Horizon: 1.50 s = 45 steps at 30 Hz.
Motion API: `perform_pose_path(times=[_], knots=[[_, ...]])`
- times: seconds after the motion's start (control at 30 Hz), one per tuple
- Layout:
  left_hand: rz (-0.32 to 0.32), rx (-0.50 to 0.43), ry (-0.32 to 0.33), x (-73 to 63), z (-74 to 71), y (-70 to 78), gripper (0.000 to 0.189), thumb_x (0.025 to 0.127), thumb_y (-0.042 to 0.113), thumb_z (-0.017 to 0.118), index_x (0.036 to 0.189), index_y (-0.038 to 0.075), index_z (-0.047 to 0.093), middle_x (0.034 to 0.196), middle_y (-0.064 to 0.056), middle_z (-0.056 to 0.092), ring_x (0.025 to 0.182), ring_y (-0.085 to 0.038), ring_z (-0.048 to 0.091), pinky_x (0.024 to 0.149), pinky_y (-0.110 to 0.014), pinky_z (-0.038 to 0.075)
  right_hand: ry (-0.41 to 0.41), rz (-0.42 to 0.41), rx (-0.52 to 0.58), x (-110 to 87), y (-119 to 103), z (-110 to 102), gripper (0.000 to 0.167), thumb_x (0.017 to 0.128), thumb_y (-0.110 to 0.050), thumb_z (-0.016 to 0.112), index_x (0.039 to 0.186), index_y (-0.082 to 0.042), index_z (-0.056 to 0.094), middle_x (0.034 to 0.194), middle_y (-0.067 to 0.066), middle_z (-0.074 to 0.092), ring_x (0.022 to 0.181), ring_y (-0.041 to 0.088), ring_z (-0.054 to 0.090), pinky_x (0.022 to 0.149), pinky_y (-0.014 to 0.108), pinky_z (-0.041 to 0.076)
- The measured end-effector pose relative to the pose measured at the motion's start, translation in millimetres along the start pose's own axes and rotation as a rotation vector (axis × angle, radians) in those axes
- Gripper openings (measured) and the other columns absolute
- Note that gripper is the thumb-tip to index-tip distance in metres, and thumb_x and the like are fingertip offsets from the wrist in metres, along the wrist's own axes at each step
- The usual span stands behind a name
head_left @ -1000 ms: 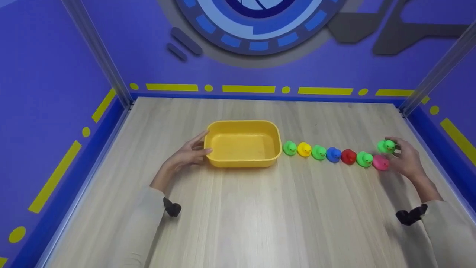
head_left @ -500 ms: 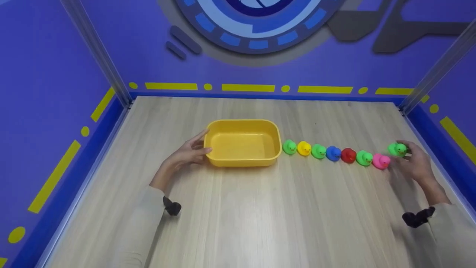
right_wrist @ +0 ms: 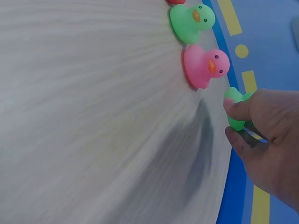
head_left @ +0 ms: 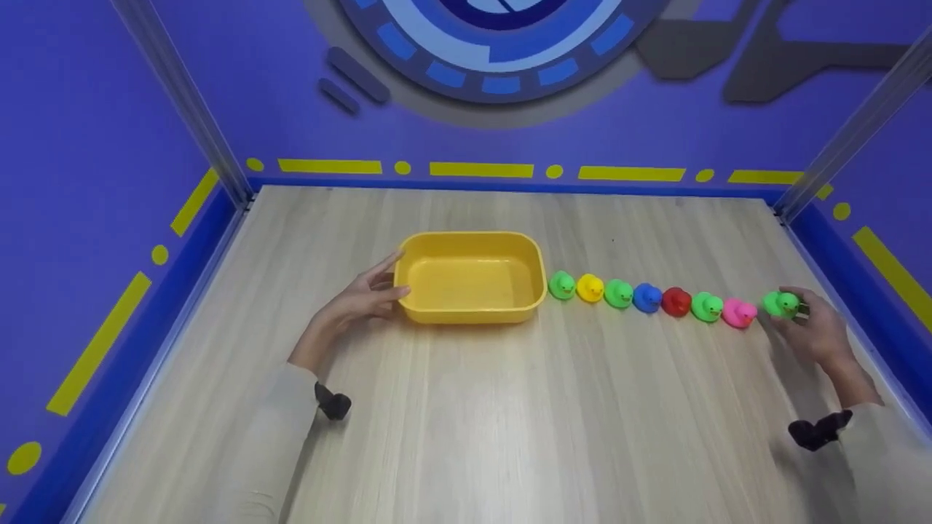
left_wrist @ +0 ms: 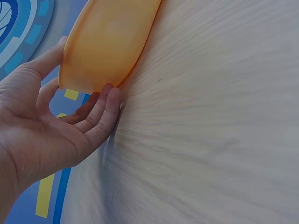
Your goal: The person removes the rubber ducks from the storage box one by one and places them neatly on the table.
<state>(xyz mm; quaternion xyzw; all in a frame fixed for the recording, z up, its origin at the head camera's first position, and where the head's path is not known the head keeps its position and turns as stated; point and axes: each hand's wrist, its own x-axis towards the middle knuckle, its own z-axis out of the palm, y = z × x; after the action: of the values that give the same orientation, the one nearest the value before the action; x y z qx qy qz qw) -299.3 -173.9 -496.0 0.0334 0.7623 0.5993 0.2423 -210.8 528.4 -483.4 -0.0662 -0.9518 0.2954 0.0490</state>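
A row of small rubber ducks runs rightward from a yellow plastic tub [head_left: 470, 318]. At its right end, my right hand [head_left: 817, 327] pinches a green rubber duck [head_left: 781, 305] between thumb and fingers, just right of a pink duck [head_left: 739, 313]. In the right wrist view, the thumb partly covers that green duck [right_wrist: 236, 122], and a gap separates it from the pink one [right_wrist: 198, 70]. My left hand [head_left: 357, 300] holds the tub's left end, thumb and fingers spread on the wall and rim; in the left wrist view, fingertips press its outer side [left_wrist: 107, 46].
Left of the pink duck come a green duck [head_left: 706, 307], a red duck [head_left: 676, 301], a blue duck [head_left: 646, 298], a green duck [head_left: 619, 293], a yellow duck [head_left: 590, 288] and another green duck [head_left: 561, 285] by the tub. Blue walls enclose the wooden table [head_left: 473, 415].
My right hand has carried the green duck from above the pink one to the right, then lowered it beside the row's end. The left hand keeps its place on the tub.
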Motion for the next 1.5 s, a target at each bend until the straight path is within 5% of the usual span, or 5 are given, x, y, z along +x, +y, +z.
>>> perform_pose_path(times=[0.8,1.0,1.17,1.3,1.5], knots=[[0.011,-0.016,0.003,-5.1,-8.7,-4.3,0.083,0.096,0.032,0.073,0.161,0.045,0.022,0.161,-0.011,0.036,0.118,-0.026,0.062,0.101,-0.043,0.057,-0.023,-0.016,-0.031,1.2,6,17,0.054,0.095,0.002,0.065,0.143,0.014,0.042,0.138,0.045,0.046,0.128,0.061,0.045,0.102,0.07,0.04],[0.009,-0.006,0.011,-2.1,-9.3,-4.1,0.088,0.092,0.039,0.077,0.161,0.045,0.022,0.161,-0.011,0.036,0.116,-0.025,0.062,0.097,-0.039,0.059,-0.015,-0.04,-0.022,0.9,5,18,0.056,0.095,-0.001,0.067,0.144,0.01,0.044,0.138,0.043,0.049,0.127,0.059,0.047,0.083,0.003,0.046],[0.011,-0.01,-0.002,2.1,-7.2,-2.1,0.083,0.096,0.033,0.073,0.161,0.044,0.022,0.16,-0.01,0.036,0.122,-0.028,0.061,0.098,-0.041,0.059,-0.026,-0.018,-0.009,-6.8,7,16,0.064,0.097,-0.006,0.067,0.152,0.007,0.036,0.145,0.041,0.045,0.131,0.059,0.045,0.083,-0.004,0.042],[0.0,-0.022,-0.01,4.3,-7.9,-1.5,0.08,0.098,0.027,0.07,0.161,0.045,0.023,0.16,-0.009,0.037,0.122,-0.028,0.061,0.098,-0.041,0.059,-0.054,-0.003,0.014,-9.0,6,12,0.076,0.099,-0.017,0.069,0.157,0.006,0.026,0.151,0.044,0.035,0.134,0.064,0.038,0.112,0.04,0.048],[0.025,-0.025,-0.062,7.9,-8.8,-0.8,0.076,0.1,0.025,0.068,0.161,0.043,0.026,0.161,-0.01,0.036,0.121,-0.028,0.063,0.1,-0.044,0.057,-0.077,-0.062,-0.021,-9.0,5,1,0.086,0.097,-0.027,0.071,0.155,0.012,0.021,0.151,0.048,0.025,0.136,0.069,0.025,0.103,0.081,0.028]])
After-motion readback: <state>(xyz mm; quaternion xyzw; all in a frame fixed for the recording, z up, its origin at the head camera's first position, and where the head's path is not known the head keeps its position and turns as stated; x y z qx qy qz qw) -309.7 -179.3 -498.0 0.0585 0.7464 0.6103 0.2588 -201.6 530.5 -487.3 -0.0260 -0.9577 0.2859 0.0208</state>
